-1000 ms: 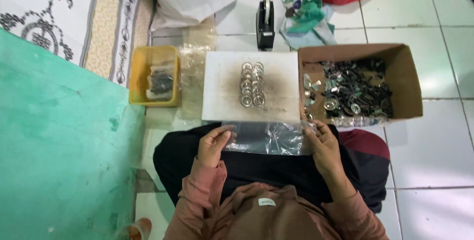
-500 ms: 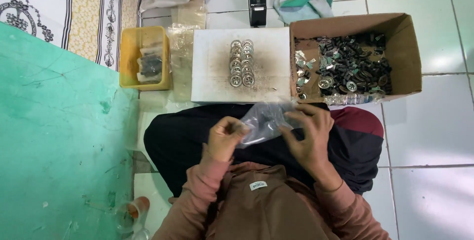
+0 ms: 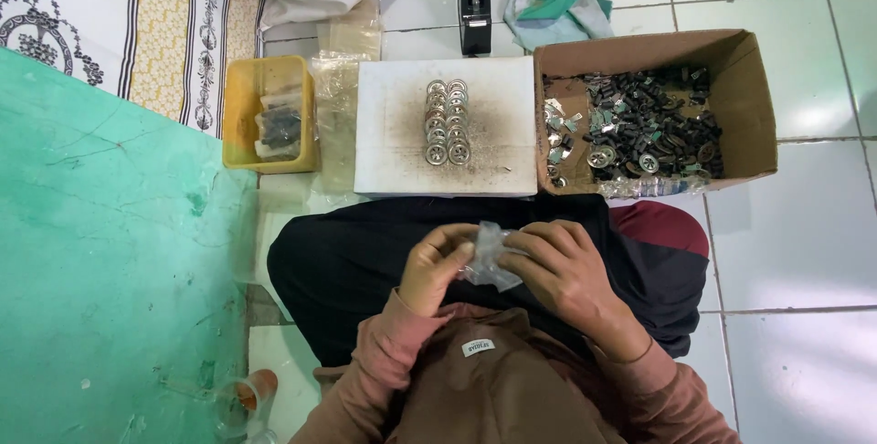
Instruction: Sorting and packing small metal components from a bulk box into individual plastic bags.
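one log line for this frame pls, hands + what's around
left hand: holds clear plastic bag | right hand: holds same bag | ahead: white board with metal rings; cardboard box; yellow tray

clear bag [image 3: 486, 257] contents unreadable; yellow tub [image 3: 239, 115] items too small.

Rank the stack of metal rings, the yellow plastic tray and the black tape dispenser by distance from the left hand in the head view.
1. Stack of metal rings: on the white board, ahead of the left hand.
2. Yellow plastic tray: ahead, leftward.
3. Black tape dispenser: beyond the board.
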